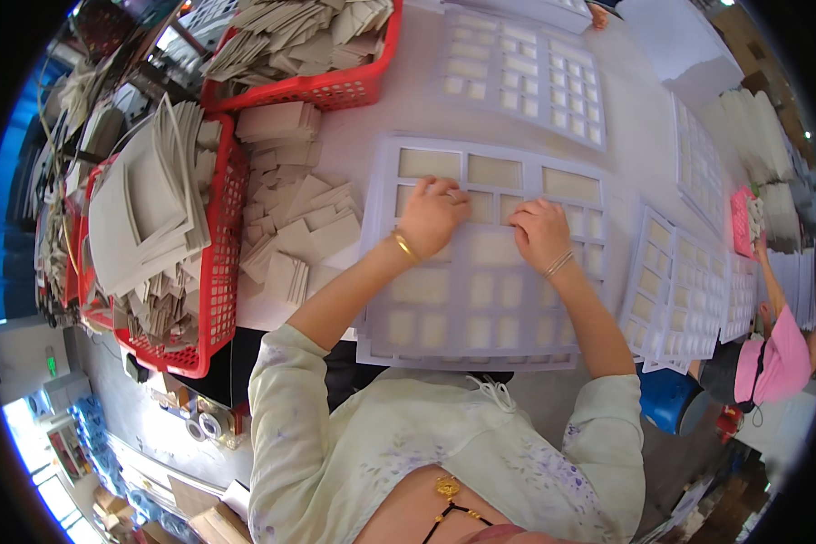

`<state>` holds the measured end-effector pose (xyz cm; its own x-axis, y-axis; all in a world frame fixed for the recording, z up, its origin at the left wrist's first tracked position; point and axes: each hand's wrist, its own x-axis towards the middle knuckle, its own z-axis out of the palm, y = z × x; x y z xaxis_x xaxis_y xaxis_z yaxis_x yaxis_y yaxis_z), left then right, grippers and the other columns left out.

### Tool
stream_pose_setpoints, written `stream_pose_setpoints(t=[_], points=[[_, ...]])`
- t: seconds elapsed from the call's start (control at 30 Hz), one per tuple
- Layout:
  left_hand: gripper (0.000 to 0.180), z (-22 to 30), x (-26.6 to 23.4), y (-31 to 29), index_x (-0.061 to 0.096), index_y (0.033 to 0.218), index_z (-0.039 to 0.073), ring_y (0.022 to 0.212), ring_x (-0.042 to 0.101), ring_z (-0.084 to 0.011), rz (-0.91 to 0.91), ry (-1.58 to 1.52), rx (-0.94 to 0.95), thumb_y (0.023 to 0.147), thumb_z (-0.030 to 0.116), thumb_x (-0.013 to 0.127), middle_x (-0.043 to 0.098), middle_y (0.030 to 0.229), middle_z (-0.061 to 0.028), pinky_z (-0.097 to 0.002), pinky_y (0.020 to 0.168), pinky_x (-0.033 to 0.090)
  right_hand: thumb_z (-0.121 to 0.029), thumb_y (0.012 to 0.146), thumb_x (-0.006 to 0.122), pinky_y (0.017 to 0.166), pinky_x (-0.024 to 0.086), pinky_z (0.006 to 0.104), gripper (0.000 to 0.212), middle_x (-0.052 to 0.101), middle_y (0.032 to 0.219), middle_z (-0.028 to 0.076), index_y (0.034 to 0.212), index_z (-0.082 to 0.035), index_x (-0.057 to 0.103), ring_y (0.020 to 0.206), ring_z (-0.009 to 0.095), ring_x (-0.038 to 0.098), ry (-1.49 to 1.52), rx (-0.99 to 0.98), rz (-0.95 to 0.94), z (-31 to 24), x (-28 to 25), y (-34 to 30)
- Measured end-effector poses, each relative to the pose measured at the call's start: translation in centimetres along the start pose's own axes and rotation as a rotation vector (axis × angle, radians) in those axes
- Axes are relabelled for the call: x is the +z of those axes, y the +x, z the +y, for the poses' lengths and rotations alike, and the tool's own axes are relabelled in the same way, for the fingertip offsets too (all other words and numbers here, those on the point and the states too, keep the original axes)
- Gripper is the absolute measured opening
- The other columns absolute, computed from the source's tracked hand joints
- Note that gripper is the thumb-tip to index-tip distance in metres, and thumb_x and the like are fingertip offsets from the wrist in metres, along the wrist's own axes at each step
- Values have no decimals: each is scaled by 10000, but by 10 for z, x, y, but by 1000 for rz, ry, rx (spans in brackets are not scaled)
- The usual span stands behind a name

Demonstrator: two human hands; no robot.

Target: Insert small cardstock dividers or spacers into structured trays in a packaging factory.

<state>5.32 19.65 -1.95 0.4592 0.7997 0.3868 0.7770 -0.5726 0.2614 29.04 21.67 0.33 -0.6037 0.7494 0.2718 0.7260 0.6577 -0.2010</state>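
A white window mat board (pixel 381 272) with rectangular openings of several sizes lies in front of me, on top of at least one more board. Cream backing shows through its openings. My left hand (pixel 433 216) rests on its upper middle, fingers bent and held together at the edge of a small opening. Just to the right, my right hand (pixel 542 236) is also closed, its curled fingertips beside another opening. The fingers hide whatever may be between them. To the left of the board lies a loose pile of grey cardboard pieces (pixel 315 238).
Red plastic baskets of cardboard pieces stand at left (pixel 219 299) and far left (pixel 349 89). More window boards lie at the far side (pixel 491 68) and to the right (pixel 648 281). A co-worker in pink (pixel 775 363) is at the right beside a blue stool (pixel 666 403).
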Motion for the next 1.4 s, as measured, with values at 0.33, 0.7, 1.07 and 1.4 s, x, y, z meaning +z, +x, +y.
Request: stream_pose_setpoints(t=[0.33,0.7,1.07,1.4], points=[[358,39,-18,-26,609,1036,101,1123,501,-235,141,-107,-105,689,22,576,594,1092,-34,-431,1015,339,-77,677,623,775,399,398,147,615,892,15,785,-140,700,920,228,565,-61,53,-206,-6,-7,4],[224,0,-47,-228,639,932,106,863,597,-273,390,-99,-697,716,49,654,614,968,-69,-391,746,469,-127,719,651,781,402,428,198,608,860,43,915,-129,629,884,259,560,85,-71,-27,-52,-1,55],[508,-7,-31,-232,534,1196,140,878,629,-264,-125,-100,-675,709,119,679,472,1372,-36,-402,762,504,-208,684,736,861,392,371,347,603,1021,51,994,-122,606,1008,225,562,-147,-370,-357,-222,125,125],[499,-17,-34,-216,510,1205,143,860,617,-319,-134,-148,-621,737,107,679,496,1185,-70,-425,740,517,-139,715,640,819,401,368,221,623,942,55,933,-123,607,934,230,585,-235,-393,-230,-231,150,133]])
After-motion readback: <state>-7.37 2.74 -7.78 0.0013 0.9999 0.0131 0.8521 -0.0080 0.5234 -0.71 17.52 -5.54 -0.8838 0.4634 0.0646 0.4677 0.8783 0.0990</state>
